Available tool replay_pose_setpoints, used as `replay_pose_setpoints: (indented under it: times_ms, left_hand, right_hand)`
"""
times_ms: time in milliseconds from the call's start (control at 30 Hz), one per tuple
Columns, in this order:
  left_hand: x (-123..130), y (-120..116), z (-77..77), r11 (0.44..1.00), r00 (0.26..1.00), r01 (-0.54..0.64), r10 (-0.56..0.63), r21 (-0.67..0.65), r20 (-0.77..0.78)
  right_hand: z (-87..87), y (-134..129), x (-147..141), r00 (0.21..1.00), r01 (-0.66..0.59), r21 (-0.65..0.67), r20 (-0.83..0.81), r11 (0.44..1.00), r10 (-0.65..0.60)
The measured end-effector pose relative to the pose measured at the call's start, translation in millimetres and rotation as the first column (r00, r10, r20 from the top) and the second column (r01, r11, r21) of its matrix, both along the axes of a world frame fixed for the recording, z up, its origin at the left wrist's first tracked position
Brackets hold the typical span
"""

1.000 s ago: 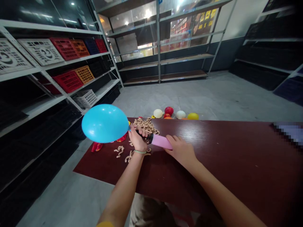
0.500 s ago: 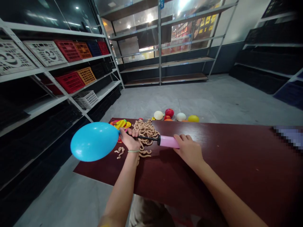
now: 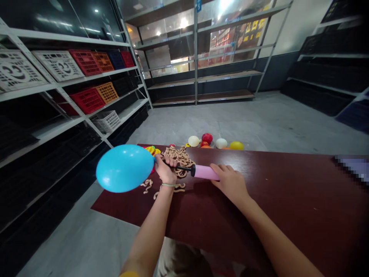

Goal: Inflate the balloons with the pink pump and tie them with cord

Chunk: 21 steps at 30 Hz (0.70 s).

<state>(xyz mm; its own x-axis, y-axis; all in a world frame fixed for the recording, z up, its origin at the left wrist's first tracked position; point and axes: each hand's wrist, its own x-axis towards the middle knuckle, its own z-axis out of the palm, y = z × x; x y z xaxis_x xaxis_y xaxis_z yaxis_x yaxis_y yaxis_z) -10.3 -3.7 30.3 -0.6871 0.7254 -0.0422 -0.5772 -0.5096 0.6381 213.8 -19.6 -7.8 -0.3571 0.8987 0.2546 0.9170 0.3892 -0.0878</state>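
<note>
A blue inflated balloon floats off the left side of my left hand. That hand is closed around the balloon's neck and the black end of a hand balloon pump, where the nozzle is hidden by my fingers. A short black rod runs from there into the pump's pink barrel. My right hand is wrapped around the barrel's right end. Behind and below my left hand lies a pile of beige, worm-like curled pieces, with several loose ones nearby. Limp yellow and pink balloons lie partly hidden behind the blue one.
The dark red table spans the foreground. Beyond its far edge, several inflated balloons, including a red one and a yellow one, rest on the floor. Shelving with coloured crates stands left; a metal rack stands behind.
My left hand has moved right toward the pink barrel, carrying the blue balloon with it. Less of the black rod shows now. The right hand stays almost in place.
</note>
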Motion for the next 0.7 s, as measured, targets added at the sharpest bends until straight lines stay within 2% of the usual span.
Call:
replay_pose_setpoints:
  times_ms: [133, 233, 333, 500, 600, 700]
  left_hand:
    - [-19.5, 2.9, -0.9, 0.999, 0.999, -0.049, 0.049, 0.017, 0.023]
    - [-23.2, 4.4, -3.0, 0.997, 0.997, -0.067, 0.066, 0.033, 0.032]
    - [-10.9, 4.1, -6.0, 0.999, 0.999, -0.047, 0.047, 0.020, -0.004]
    - [21.6, 2.4, -15.4, 0.995, 0.995, 0.094, -0.095, -0.024, -0.029]
    - [29.4, 0.6, -20.0, 0.994, 0.994, 0.105, -0.105, -0.014, -0.032]
    - [28.3, -1.8, -18.2, 0.995, 0.995, 0.095, -0.096, -0.030, -0.021]
  right_hand:
    - [3.0, 7.0, 17.1, 0.999, 0.028, 0.050, 0.027, 0.998, -0.030]
    - [4.2, 2.8, 12.3, 0.997, 0.050, 0.041, 0.052, 0.998, -0.053]
    - [1.3, -6.8, -4.8, 0.997, 0.059, -0.018, 0.055, 0.998, -0.058]
    - [-6.7, -19.2, -29.0, 1.000, 0.009, -0.078, -0.021, 0.997, -0.011]
    - [-6.7, -19.2, -29.8, 0.999, -0.013, -0.078, -0.033, 0.997, 0.010]
    - [-3.4, -15.1, -22.0, 0.999, -0.040, -0.070, -0.020, 0.997, 0.038]
